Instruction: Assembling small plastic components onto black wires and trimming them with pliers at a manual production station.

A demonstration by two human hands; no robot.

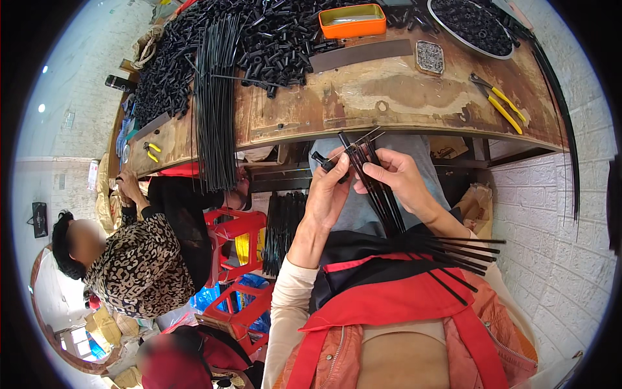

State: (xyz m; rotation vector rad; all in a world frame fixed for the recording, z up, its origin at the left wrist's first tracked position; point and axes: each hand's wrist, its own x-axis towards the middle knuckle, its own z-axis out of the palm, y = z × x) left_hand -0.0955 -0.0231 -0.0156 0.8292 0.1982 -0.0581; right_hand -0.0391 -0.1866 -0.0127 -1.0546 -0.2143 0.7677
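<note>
Just past the near edge of the workbench, my two hands meet over my lap. Between thumb and fingers my left hand point(327, 194) pinches a short black tubular piece point(321, 159) with a flared end. A bundle of slim black rods point(389, 211) is gripped in my right hand point(403, 180), its upper ends reaching in between both hands. Thin metallic tips point(370, 133) stick out at the top of the bundle. Several more black rods point(470, 251) lie across the red and black apron point(382, 298) on my lap.
The wooden workbench point(285, 120) bears heaps of black tubes point(278, 48), long black rods point(217, 110) overhanging its edge, an orange tray point(353, 21), a small tray of metal bits point(429, 57), and yellow-handled pliers point(502, 104). A person point(139, 266) sits left, near red stools point(236, 240).
</note>
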